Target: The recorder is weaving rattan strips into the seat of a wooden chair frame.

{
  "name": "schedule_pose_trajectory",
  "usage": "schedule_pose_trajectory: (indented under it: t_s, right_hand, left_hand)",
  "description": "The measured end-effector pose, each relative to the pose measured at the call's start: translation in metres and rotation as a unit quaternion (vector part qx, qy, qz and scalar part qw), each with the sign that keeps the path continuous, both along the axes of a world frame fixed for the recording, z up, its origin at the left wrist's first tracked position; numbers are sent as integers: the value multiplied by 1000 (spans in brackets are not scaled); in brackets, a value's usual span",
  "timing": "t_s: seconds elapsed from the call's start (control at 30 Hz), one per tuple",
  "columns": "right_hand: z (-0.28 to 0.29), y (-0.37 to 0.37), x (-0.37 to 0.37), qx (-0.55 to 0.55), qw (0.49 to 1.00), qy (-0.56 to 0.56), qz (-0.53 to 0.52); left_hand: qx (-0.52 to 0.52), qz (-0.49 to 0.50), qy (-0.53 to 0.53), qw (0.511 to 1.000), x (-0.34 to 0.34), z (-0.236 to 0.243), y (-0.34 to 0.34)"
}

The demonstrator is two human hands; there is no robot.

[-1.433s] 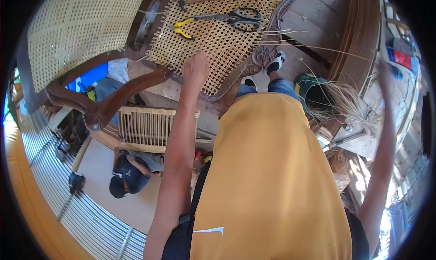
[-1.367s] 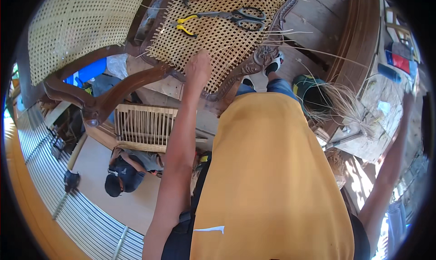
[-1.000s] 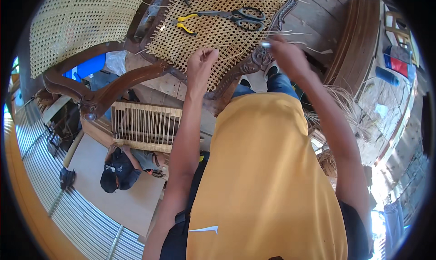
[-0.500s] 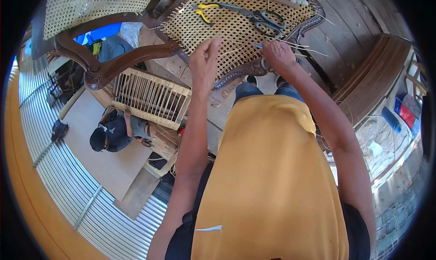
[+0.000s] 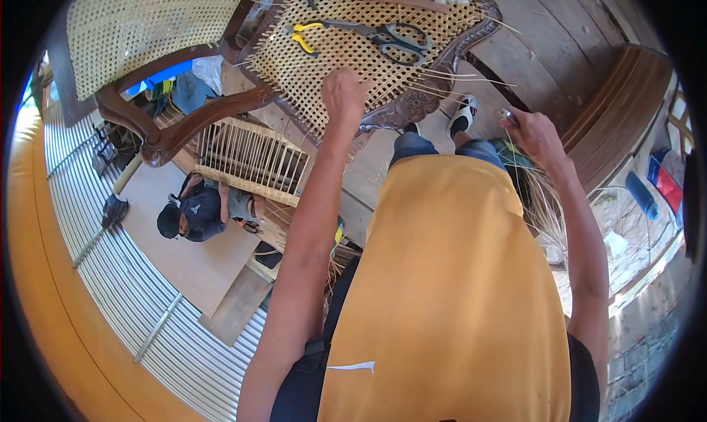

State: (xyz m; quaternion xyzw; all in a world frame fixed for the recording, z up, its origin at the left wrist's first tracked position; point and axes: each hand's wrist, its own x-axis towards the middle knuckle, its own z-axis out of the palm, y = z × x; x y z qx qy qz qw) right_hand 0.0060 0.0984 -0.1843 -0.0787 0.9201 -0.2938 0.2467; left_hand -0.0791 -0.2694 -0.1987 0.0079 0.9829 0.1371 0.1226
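My left hand is closed over the woven cane seat of a dark carved wooden chair, close to the seat's front edge. What its fingers pinch, if anything, is hidden. Out to the right, off the chair, my right hand is closed around a small metal-tipped tool, most of which the fingers hide. Loose cane strands stick out past the seat's right front edge. On the seat lie scissors with black handles and a yellow-handled cutting tool.
At left stands the chair's cane back with its curved wooden armrest. Beyond it, a person sits beside a slatted rattan frame. Cane strips hang beside my right leg. Dark curved wood stands at right.
My right hand has pulled away from the seat edge to the right and downward, taking the tool with it. My left hand stays over the seat, its fingers more curled. The view has shifted.
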Motion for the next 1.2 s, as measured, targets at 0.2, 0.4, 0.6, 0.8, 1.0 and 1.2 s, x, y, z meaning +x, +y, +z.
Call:
schedule_pose_trajectory:
  t_s: [0.2, 0.4, 0.6, 0.8, 1.0, 1.2]
  right_hand:
    - [11, 2, 7, -32, 999, 11, -26]
    - [14, 33, 22, -13, 998, 27, -59]
    - [17, 55, 40, 4, 993, 58, -100]
    - [12, 75, 59, -3, 991, 63, -115]
    - [7, 81, 71, 36, 980, 52, -187]
    - [40, 108, 96, 141, 961, 81, -222]
  left_hand:
    - [19, 20, 72, 997, 1, -1, 0]
    - [-2, 23, 54, 998, 6, -6, -1]
    - [81, -4, 96, 992, 12, -6, -6]
    - [103, -39, 120, 987, 13, -14, -10]
    - [124, -39, 138, 982, 13, -15, -16]
    - [265, -130, 158, 942, 28, -2, 66]
